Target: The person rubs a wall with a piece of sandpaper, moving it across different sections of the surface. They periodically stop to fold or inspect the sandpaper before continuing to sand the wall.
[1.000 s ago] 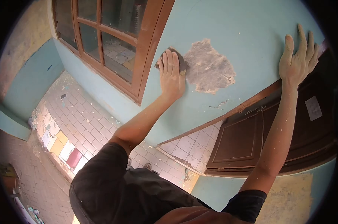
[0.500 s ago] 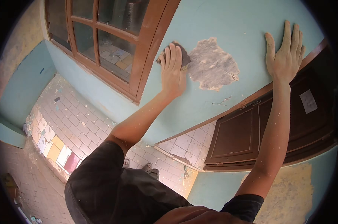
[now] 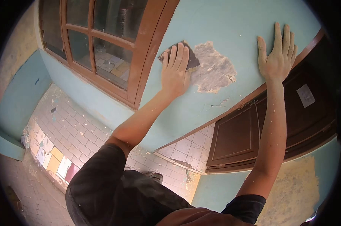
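My left hand (image 3: 175, 69) presses a dark, worn piece of sandpaper (image 3: 193, 60) flat against the light-blue wall (image 3: 185, 113), fingers stretched over it. The sandpaper's right corner overlaps the left edge of a rough grey patch (image 3: 215, 69) where the paint is gone. Farther right, my right hand (image 3: 276, 60) rests on the wall with its fingers spread, and nothing is in it. That hand is close to the brown frame beside the dark door.
A brown-framed window (image 3: 134, 71) borders the wall on the left. Below right is a dark wooden door (image 3: 230, 137) with a white paper (image 3: 305, 95) on it. Paint flakes lie on the tiled floor (image 3: 72, 120). Another bare yellowish patch (image 3: 290, 192) shows at lower right.
My left hand and the sandpaper have slid a little to the right, onto the grey patch's edge. My right hand keeps its place on the wall; the view has shifted slightly.
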### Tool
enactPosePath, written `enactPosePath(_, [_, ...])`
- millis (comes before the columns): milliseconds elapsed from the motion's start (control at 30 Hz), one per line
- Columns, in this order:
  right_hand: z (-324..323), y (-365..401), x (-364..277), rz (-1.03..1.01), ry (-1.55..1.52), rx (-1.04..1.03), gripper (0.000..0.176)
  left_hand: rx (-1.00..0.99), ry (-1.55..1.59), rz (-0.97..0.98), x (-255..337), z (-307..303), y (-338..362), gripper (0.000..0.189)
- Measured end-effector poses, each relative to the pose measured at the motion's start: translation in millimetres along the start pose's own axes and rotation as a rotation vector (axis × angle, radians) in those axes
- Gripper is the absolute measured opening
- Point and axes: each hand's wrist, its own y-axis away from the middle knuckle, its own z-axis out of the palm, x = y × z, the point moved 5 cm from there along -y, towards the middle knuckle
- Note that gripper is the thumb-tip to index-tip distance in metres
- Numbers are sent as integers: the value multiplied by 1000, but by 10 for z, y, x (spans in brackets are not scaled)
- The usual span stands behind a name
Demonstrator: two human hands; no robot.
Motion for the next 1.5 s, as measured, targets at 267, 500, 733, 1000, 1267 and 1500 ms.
enactPosePath(267, [-18, 28, 125, -21, -136, 122, 53, -24, 144, 370, 1149, 154, -727, 63])
enactPosePath(500, [-60, 36, 102, -27, -108, 129, 48, 65, 80, 390, 682, -132, -1309, 60])
enactPosePath(733, [-68, 39, 142, 1, -147, 133, 45, 235, 44, 67, 345, -51, -1193, 69])
enactPosePath(1000, [-94, 37, 118, 13, -138, 167, 44, 194, 50, 121, 202, -250, -1259, 73])
enactPosePath(1267, [-103, 56, 127, -15, -129, 192, 44, 35, -82, -66, -278, 293, 1096, 68])
enactPosePath(1500, [-98, 31, 112, -26, -151, 219, 46, 223, 39, 10, 159, -318, -1346, 71])
